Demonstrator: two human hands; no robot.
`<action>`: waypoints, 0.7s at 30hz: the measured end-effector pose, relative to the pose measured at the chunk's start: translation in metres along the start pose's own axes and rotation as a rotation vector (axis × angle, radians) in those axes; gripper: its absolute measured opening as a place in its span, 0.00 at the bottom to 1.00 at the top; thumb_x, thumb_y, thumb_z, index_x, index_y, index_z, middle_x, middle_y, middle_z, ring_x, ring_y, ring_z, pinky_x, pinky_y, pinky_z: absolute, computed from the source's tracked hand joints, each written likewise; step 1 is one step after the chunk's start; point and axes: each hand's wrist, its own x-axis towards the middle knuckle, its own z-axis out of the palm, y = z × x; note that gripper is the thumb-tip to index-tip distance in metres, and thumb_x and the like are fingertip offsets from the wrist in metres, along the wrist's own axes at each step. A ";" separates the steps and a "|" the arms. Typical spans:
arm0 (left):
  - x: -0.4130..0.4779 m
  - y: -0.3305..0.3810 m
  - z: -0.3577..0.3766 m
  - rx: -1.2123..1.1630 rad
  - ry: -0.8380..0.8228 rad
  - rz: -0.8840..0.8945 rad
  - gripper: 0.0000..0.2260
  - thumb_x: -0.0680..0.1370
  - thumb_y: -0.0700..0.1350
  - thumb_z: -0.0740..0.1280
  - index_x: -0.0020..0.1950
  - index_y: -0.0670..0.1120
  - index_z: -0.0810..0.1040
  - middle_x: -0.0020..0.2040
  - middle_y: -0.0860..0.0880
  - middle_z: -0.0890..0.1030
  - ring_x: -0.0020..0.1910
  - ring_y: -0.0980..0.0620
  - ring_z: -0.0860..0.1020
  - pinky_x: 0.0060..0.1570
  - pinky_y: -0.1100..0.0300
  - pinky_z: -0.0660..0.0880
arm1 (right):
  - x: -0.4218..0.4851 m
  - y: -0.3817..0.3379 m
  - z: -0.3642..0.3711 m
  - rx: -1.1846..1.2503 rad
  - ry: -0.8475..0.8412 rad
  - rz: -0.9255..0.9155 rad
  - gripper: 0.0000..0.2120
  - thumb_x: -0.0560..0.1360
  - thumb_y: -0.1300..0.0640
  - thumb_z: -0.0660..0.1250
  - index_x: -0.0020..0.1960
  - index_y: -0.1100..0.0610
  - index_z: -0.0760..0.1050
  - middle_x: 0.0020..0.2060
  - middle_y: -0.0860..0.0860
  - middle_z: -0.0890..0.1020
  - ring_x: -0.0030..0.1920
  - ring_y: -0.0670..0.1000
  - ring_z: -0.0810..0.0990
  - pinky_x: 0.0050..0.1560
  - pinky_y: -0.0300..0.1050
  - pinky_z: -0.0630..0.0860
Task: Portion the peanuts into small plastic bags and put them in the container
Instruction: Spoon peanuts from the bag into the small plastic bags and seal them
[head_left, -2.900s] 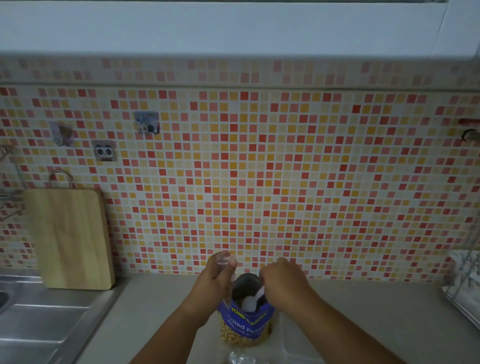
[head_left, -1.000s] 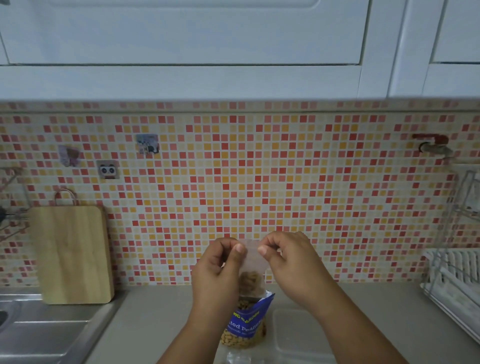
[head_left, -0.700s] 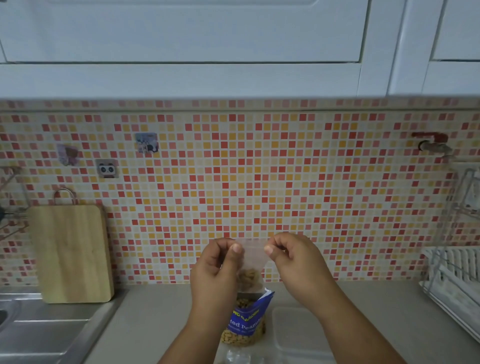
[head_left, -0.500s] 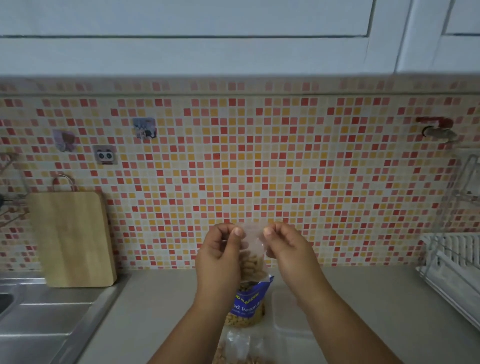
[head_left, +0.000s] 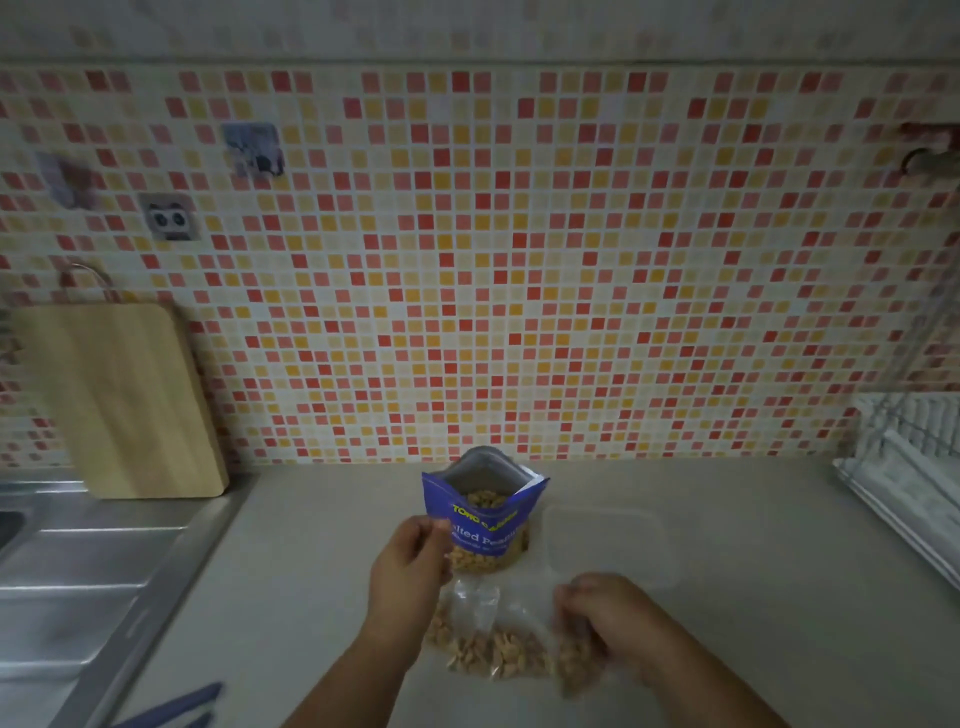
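Pinching filled bag (head_left: 576, 660) in right hand (head_left: 608, 618), low centre, near the pile; left hand (head_left: 410, 566) steadies peanut pouch (head_left: 483, 514) upright.

Peanut pouch (head_left: 483, 512) stands upright on counter (head_left: 727, 519), centre, just in front of tiled wall (head_left: 519, 260). Container (head_left: 608, 545) immed. right of pouch, on counter. Filled small bags (head_left: 493, 647) lie in front of pouch, betw. left hand (head_left: 410, 566) and right hand (head_left: 608, 613). Left hand touches pouch's left edge. Cutting board (head_left: 119, 400) leans on wall far left, behind sink drainer (head_left: 78, 571). Dish rack (head_left: 904, 467) far right.
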 end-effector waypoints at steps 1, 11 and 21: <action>0.001 -0.014 0.000 0.069 -0.022 -0.040 0.05 0.75 0.44 0.67 0.39 0.45 0.79 0.32 0.46 0.79 0.31 0.50 0.74 0.41 0.51 0.77 | 0.009 0.019 0.003 -0.122 0.014 0.051 0.18 0.74 0.55 0.65 0.25 0.57 0.75 0.23 0.50 0.75 0.24 0.48 0.70 0.29 0.39 0.64; 0.034 -0.090 0.018 0.998 -0.373 -0.020 0.34 0.62 0.62 0.49 0.67 0.61 0.69 0.68 0.52 0.69 0.67 0.50 0.69 0.66 0.60 0.64 | 0.058 0.074 0.036 0.048 0.230 0.159 0.14 0.72 0.54 0.63 0.28 0.57 0.71 0.19 0.49 0.73 0.25 0.49 0.71 0.34 0.43 0.66; 0.026 -0.095 -0.004 1.085 -0.290 -0.075 0.23 0.72 0.53 0.61 0.68 0.61 0.65 0.69 0.50 0.67 0.67 0.44 0.66 0.66 0.53 0.67 | 0.064 0.054 0.075 0.041 0.109 0.136 0.14 0.76 0.57 0.61 0.32 0.56 0.73 0.36 0.55 0.79 0.40 0.52 0.77 0.44 0.42 0.70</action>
